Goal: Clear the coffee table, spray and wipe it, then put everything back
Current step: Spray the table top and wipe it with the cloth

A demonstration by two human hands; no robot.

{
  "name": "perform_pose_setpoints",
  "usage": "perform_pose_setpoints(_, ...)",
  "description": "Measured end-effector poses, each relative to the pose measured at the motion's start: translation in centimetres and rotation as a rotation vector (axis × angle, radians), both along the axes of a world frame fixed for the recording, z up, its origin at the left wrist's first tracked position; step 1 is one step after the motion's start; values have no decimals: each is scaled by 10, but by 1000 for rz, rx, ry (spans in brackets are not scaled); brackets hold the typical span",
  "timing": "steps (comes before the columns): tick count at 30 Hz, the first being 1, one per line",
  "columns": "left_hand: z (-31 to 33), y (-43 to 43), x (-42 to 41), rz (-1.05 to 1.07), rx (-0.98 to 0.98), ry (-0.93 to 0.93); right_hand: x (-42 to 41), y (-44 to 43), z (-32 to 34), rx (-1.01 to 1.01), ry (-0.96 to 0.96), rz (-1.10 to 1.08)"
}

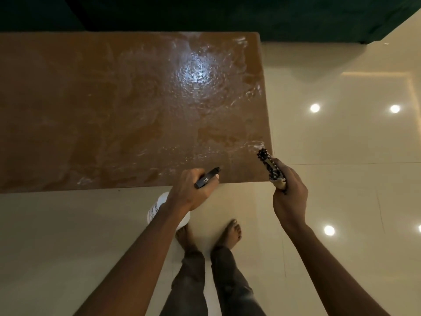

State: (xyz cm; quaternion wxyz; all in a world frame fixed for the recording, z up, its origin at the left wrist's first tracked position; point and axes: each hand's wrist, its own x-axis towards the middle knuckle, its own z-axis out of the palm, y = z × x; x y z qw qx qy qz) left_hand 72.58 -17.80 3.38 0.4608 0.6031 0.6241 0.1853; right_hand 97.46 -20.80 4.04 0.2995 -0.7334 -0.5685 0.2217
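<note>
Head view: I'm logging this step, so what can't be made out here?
- Spray bottle: mostly behind the left hand and forearm; label too small to read.
- Cloth: bunched in the right hand, extent hidden.
- Table: left end cut off by the frame edge.

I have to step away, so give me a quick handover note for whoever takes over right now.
Left hand: holds the spray bottle, nozzle toward the coffee table.
Right hand: grips a bunched patterned cloth just past the table's near right corner.
Done: tabletop cleared and wet with spray, streaks across its right half.
Left: wipe it, then put everything back. The removed things are out of view.
</note>
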Motion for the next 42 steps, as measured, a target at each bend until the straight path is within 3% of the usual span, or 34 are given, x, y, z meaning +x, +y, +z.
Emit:
perform_pose_setpoints(9,-28,-7,12,32,5,-19,19,-2,-35,-58,190,-128)
perform_pose_setpoints(17,-18,-2,6,143,39,-117,18,39,-29,106,116,-135)
perform_pose_setpoints(19,-16,1,5,179,74,-137,9,60,-39,64,76,-114)
perform_pose_setpoints(21,-15,3,2,213,102,-164,-8,78,-56,-100,2,-31)
perform_pose_setpoints(24,-15,7,-2,226,115,-193,-44,82,-91,-353,-256,289)
perform_pose_setpoints(30,-18,9,-10,225,99,-180,-59,3,-127,-285,-495,630)
perform_pose_setpoints(36,-22,12,-17,233,54,-169,14,34,-118,-366,-498,362)
perform_pose_setpoints(39,-21,14,-21,234,64,-170,1,85,-118,-403,-421,184)
perform_pose_setpoints(42,-21,18,-22,237,60,-167,-33,99,-123,-390,-469,207)
